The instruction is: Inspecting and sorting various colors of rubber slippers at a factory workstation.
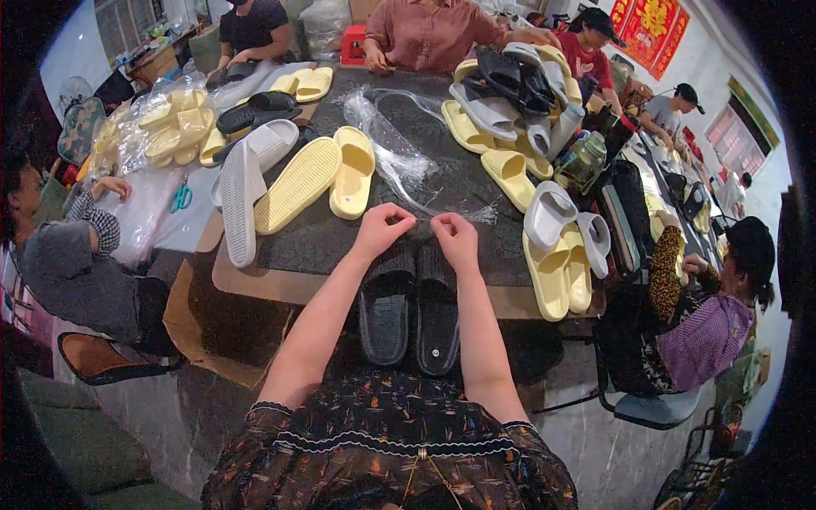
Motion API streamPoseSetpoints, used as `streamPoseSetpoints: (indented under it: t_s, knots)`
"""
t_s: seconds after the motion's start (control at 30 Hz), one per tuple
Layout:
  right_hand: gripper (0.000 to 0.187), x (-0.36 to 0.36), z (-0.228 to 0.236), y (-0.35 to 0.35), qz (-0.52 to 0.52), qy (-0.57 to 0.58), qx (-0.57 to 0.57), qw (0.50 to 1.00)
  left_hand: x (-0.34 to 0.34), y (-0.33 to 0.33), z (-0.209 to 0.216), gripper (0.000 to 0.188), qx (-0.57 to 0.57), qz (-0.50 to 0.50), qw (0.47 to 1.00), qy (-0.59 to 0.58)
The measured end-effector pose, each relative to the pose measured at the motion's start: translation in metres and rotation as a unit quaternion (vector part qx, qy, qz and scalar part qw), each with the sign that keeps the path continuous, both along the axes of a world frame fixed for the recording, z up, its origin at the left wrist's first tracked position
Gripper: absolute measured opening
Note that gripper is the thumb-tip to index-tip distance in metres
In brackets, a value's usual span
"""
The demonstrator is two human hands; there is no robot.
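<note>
Above a pair of black slippers, my left hand and my right hand meet with fingertips pinched close together. A thin clear plastic strand, barely visible, seems to run between them. Below my fingers, the left black slipper and the right black slipper lie side by side at the near table edge, toes partly under my hands. The right one has a small round white sticker. Just beyond my hands, a loose bundle of clear plastic strands spreads over the dark table top.
Left of my hands lie yellow slippers and grey slippers. A mixed slipper heap rises at the far right, with yellow pairs nearer. Teal scissors lie by plastic bags. A jar stands at right. Several people sit around.
</note>
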State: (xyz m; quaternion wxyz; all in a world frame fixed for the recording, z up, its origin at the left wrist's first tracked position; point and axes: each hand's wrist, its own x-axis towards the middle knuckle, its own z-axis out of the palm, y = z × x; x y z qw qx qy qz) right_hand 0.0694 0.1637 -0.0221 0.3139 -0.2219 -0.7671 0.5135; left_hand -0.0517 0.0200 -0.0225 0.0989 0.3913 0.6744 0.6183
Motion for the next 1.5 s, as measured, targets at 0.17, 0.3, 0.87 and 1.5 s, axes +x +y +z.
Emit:
streamPoseSetpoints:
  t_s: [0.17,0.3,0.87,1.5]
  knots:
    - [0.018,0.001,-0.005,0.003,0.022,0.008,0.018,1.000,0.009,0.001,0.013,0.018,-0.087,-0.025,0.996,0.003]
    - [0.017,0.000,0.000,0.001,0.022,0.001,0.021,1.000,0.002,0.000,0.004,0.018,-0.020,0.010,1.000,0.000]
    - [0.014,0.007,0.022,-0.007,-0.086,0.116,0.126,0.981,-0.001,0.002,-0.001,0.015,-0.011,0.051,0.995,-0.082]
    - [0.051,0.082,0.020,-0.097,0.049,-0.256,0.346,0.901,-0.008,-0.009,0.002,0.036,0.023,0.076,0.997,-0.017]
